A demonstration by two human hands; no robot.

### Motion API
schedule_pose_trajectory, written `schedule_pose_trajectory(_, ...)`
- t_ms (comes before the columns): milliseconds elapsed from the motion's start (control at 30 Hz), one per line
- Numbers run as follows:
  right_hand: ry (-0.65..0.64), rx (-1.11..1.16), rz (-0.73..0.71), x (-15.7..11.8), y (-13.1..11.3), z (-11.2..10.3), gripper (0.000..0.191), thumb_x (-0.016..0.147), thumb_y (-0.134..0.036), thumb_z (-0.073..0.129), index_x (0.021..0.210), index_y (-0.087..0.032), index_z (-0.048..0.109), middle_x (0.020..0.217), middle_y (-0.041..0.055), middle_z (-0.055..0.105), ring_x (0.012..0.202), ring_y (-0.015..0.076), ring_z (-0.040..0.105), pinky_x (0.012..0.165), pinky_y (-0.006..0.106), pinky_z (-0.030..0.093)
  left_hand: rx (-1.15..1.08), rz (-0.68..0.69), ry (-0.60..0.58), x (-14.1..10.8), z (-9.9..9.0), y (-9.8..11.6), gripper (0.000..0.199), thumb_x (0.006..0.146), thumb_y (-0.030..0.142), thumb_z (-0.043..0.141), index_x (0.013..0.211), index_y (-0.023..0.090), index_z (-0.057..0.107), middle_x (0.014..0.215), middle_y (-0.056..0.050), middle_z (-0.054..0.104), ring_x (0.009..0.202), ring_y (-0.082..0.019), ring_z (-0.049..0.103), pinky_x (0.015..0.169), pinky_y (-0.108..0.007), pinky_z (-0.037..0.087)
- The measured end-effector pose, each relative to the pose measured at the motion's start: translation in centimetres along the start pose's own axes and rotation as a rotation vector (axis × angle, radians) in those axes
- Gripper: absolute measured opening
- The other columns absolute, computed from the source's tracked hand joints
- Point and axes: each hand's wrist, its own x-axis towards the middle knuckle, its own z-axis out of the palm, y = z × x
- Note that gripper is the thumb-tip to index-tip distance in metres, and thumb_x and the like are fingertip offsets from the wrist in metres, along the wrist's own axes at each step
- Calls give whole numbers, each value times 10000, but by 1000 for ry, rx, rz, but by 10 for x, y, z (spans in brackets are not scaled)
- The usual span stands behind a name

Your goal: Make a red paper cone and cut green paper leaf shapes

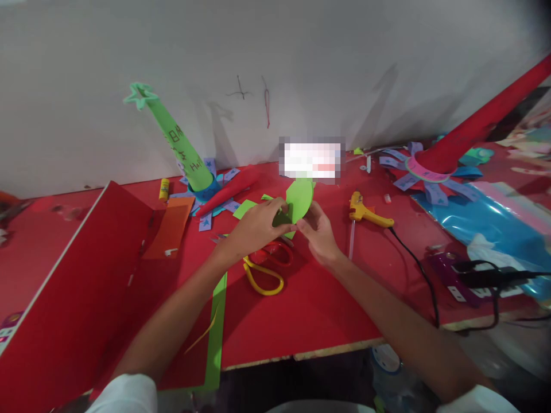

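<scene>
A rounded piece of green craft foam or paper (300, 198) is held up between both hands over the red table. My left hand (260, 221) pinches its left side, with the thumb in front. At its lower right edge, the thumb and fingers of my right hand (318, 234) grip it. Below my left hand lie scissors with yellow handles (266, 282) and scissors with red handles (282, 253); their blades are partly hidden under the hand. More green pieces (244, 209) rest just behind my left hand.
A yellow glue gun (365, 212) with a black cord stands right. At back left is a green cone (183, 143) with a star on top; a red cone (482, 115) leans at right. A red board (86, 292) stands left. A purple power strip (456, 278) lies right.
</scene>
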Motion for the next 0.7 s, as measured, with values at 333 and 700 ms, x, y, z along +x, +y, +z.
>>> schedule_pose_trajectory(333, 6, 62, 1, -1, -6, 0, 455, 750, -551, 929, 1051, -286, 712, 1014, 9, 714, 893, 168, 668, 817, 311, 583, -122, 45, -6, 2, -3, -4, 404, 1004, 594, 620, 1056, 195, 645, 998, -77, 753, 806, -227, 668, 739, -362, 478)
schedule_pose_trajectory(700, 218, 4, -10, 2, 4, -7, 215, 802, -385, 835, 954, -272, 733, 899, -8, 722, 851, 185, 650, 801, 330, 559, -250, -38, 102, 5, -3, -14, 257, 1014, 391, 520, 830, 211, 534, 786, -1, 607, 726, -170, 574, 682, -309, 444)
